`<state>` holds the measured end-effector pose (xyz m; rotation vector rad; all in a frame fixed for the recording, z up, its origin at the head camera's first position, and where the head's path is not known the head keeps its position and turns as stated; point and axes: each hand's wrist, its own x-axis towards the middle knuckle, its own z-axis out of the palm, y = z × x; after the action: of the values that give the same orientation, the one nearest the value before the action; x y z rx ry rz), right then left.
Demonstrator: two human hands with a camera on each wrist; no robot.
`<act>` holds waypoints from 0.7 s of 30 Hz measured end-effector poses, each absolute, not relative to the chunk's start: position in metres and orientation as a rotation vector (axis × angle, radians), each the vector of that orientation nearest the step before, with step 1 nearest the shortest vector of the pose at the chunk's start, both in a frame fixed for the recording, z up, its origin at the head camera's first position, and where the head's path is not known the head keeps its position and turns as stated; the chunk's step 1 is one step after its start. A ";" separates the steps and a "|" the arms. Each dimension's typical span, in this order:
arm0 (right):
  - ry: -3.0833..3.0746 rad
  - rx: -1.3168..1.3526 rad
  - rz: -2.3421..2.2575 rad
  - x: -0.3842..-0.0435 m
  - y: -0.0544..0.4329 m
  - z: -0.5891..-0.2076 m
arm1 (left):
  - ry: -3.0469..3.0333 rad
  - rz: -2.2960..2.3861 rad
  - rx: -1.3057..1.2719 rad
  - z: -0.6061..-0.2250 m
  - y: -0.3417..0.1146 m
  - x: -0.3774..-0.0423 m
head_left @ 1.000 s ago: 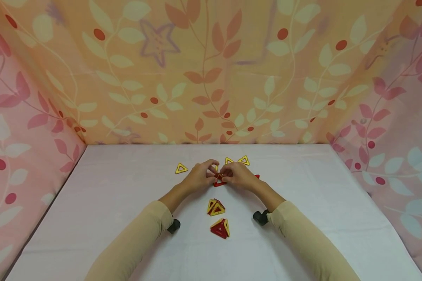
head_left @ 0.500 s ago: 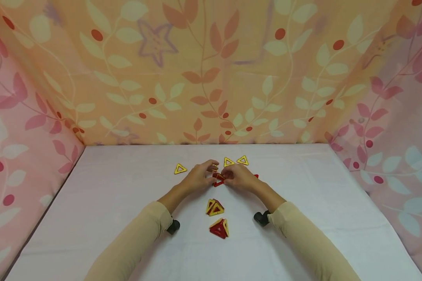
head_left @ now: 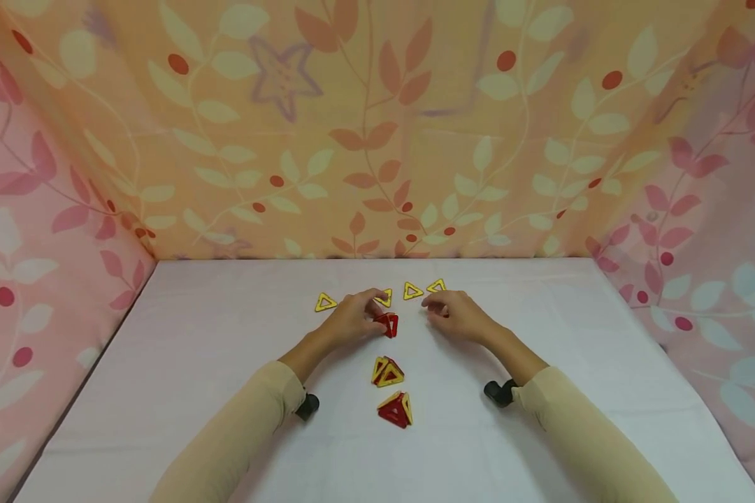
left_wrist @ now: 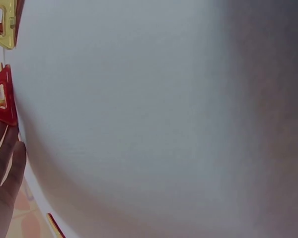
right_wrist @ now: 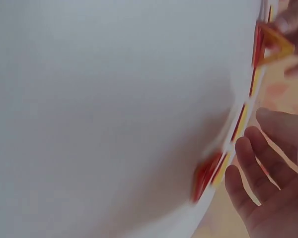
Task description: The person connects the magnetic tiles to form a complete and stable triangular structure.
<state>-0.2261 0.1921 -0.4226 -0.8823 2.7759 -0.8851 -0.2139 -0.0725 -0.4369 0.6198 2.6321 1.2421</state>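
My left hand (head_left: 352, 318) pinches a small red tile structure (head_left: 390, 325) made of triangular magnetic tiles. In the left wrist view the thumb lies on the red face (left_wrist: 10, 101), with fingers behind it. An orange-yellow side (right_wrist: 288, 48) of the structure shows in the right wrist view. My right hand (head_left: 465, 318) is off to the right, fingers loosely bent and holding nothing. Beside its fingers in the right wrist view lies a blurred red tile (right_wrist: 203, 176), which the hand hides in the head view.
Yellow triangle tiles lie along the back: one at left (head_left: 326, 307), one behind the left hand (head_left: 388, 298), and two more, a middle tile (head_left: 406, 291) and a right tile (head_left: 442, 286). Nearer stand two red-and-yellow pyramids, a rear pyramid (head_left: 390, 380) and a front pyramid (head_left: 386, 411).
My right hand has let go of the red structure and moved right, over the loose red tile. The left hand stays in place, and the structure now looks more upright and closed.
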 end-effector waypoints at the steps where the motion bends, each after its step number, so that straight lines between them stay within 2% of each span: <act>1: 2.775 -0.889 -0.893 -0.226 0.199 -0.422 | 2.633 1.240 0.628 -0.437 -0.073 -0.214; 11: 2.793 -0.743 -0.926 -0.220 0.257 -0.430 | 2.653 1.231 0.670 -0.441 -0.074 -0.214; 21: 2.756 -0.728 -0.958 -0.222 0.254 -0.438 | 2.670 1.221 0.624 -0.440 -0.074 -0.216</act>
<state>-0.2220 0.2538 -0.4378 -0.7279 2.7559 -0.9582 -0.2155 -0.0737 -0.4404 0.6238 2.6699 1.2213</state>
